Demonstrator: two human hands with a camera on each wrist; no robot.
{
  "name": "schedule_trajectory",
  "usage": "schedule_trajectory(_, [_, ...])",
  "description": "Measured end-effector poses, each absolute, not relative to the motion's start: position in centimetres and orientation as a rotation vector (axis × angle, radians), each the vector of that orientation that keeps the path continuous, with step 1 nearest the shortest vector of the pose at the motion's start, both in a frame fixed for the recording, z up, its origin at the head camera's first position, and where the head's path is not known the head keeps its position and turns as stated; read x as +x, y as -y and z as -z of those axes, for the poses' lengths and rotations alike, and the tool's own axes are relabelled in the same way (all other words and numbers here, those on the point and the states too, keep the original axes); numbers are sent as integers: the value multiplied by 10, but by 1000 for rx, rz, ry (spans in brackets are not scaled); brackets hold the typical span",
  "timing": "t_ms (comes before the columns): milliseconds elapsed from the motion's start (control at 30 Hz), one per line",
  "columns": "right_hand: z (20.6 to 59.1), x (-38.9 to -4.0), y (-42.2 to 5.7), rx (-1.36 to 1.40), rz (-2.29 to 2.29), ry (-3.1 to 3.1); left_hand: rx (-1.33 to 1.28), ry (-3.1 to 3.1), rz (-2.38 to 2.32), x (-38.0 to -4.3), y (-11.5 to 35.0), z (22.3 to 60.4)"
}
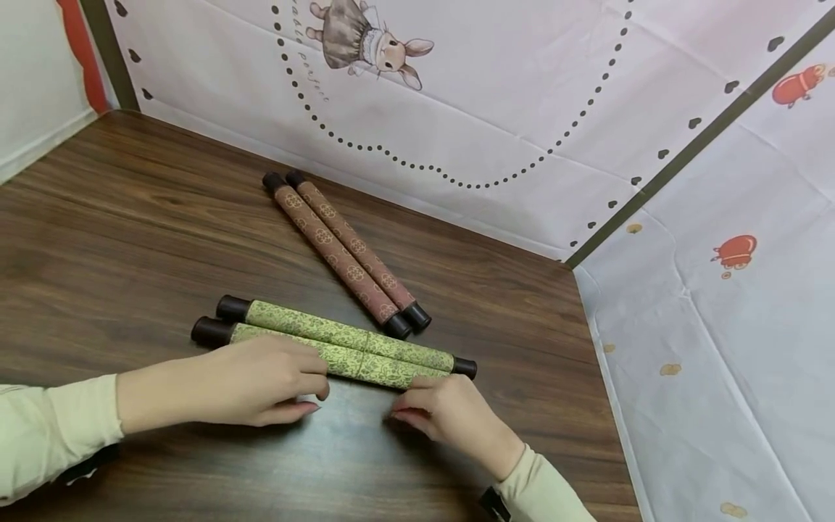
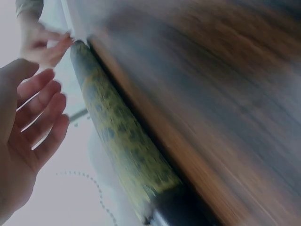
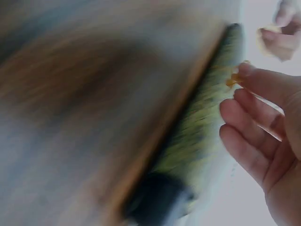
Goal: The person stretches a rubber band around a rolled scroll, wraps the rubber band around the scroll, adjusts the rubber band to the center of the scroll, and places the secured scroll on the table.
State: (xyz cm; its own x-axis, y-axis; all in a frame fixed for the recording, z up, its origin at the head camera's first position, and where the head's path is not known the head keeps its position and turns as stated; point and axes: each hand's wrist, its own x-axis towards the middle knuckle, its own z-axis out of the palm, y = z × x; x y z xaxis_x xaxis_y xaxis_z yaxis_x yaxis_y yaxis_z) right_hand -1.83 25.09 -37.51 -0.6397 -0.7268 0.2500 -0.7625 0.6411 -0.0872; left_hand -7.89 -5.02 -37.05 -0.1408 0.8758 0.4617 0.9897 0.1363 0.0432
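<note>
The green scroll [image 1: 339, 346], a pair of green-patterned rolls with dark end knobs lying on the desk [image 1: 130, 239] just in front of the brown scroll [image 1: 346, 254], looks light, stiff along its rods and inclined to roll, so it is best taken near both ends. The left hand [image 1: 254, 384] and right hand [image 1: 450, 413] rest with relaxed, nearly straight fingers against its near roll, gripping nothing.

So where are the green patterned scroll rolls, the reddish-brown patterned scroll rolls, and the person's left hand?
green patterned scroll rolls [image 1: 339, 335]: head view, middle of the far roll's paper.
reddish-brown patterned scroll rolls [image 1: 339, 254]: head view, middle of the pair.
left hand [image 1: 244, 380]: head view, back of the hand.
</note>
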Motion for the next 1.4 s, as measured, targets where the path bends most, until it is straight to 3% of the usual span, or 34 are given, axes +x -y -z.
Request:
schedule_trajectory(433, [351,-15,-215,1250,-723,2514,-1693,1899,614,-64,14,370])
schedule_trajectory(633, [351,-14,-212,1280,-744,2540,-1726,1809,547,-65,14,370])
schedule_trajectory(900, [351,-12,-215,1288,-1134,2596,-1736,1750,362,-69,21,366])
schedule_trajectory(1233, [357,-10,-214,1496,-1311,2576,-1710,1787,235,-72,27,368])
schedule_trajectory(1400, [357,-9,-214,1440,-1746,2584,-1705,1742,214,-75,29,367])
